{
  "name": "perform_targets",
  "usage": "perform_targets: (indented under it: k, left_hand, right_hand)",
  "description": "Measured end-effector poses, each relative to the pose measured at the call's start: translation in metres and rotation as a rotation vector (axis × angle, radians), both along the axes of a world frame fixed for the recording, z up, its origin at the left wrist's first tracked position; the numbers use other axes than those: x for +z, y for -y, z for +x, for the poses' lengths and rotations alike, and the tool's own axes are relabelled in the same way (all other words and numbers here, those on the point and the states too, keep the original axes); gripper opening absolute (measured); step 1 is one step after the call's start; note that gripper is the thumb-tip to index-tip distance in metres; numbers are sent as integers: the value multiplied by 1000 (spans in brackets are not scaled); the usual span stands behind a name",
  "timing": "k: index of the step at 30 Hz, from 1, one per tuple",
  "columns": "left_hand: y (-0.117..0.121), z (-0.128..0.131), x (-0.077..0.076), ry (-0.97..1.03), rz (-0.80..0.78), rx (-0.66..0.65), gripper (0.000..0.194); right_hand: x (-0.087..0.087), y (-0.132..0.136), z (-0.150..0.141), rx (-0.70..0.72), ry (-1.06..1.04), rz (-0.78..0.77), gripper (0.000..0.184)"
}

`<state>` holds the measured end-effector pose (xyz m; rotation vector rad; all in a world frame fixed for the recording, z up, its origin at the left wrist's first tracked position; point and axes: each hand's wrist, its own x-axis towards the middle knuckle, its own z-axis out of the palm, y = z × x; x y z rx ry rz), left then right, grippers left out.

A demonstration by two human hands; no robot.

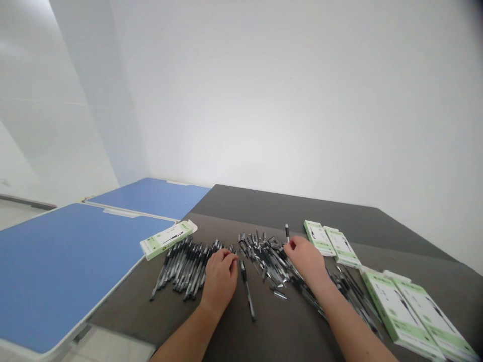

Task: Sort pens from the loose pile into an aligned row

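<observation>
My right hand (306, 257) pinches a pen (287, 232), its black part standing upright above the fingers. Below that hand lies a heap of clear pen caps (272, 266) mixed with pen parts. My left hand (221, 277) is closed with fingertips together at the heap's left side; whatever it may grip is too small to make out. Just right of it, a single pen (247, 289) lies on the dark table (279, 332). To its left, many pens (184, 269) lie side by side in a row, partly hidden by the hand.
A green and white pen box (168, 239) lies at the table's left edge. Several similar boxes (403, 311) lie on the right, beside loose dark pens (354, 296). Blue-topped tables (75, 266) adjoin on the left, and a white wall (264, 100) rises behind.
</observation>
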<state>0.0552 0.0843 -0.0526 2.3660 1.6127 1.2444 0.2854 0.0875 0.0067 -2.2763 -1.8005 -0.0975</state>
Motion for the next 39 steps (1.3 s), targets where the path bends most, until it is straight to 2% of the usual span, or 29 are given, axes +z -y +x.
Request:
perform_targets:
  k: [3, 8, 16, 31, 35, 39]
  left_hand:
    - [1, 0, 1, 9, 1, -5, 18]
    - [3, 2, 4, -10, -10, -22, 18]
    - [3, 3, 2, -33, -20, -14, 17]
    - [3, 3, 3, -32, -22, -19, 17]
    - [4, 3, 3, -27, -17, -18, 17]
    - [4, 3, 3, 42, -36, -36, 17]
  right_hand:
    - [-2, 5, -6, 45, -50, -45, 32]
    - [-20, 15, -25, 132, -83, -125, 27]
    - [-44, 16, -33, 97, -27, -220, 24]
    - [-46, 10, -28, 27, -130, -260, 25]
    - [-47, 9, -25, 23, -204, -234, 23]
    - [-41, 10, -19, 53, -347, -186, 20]
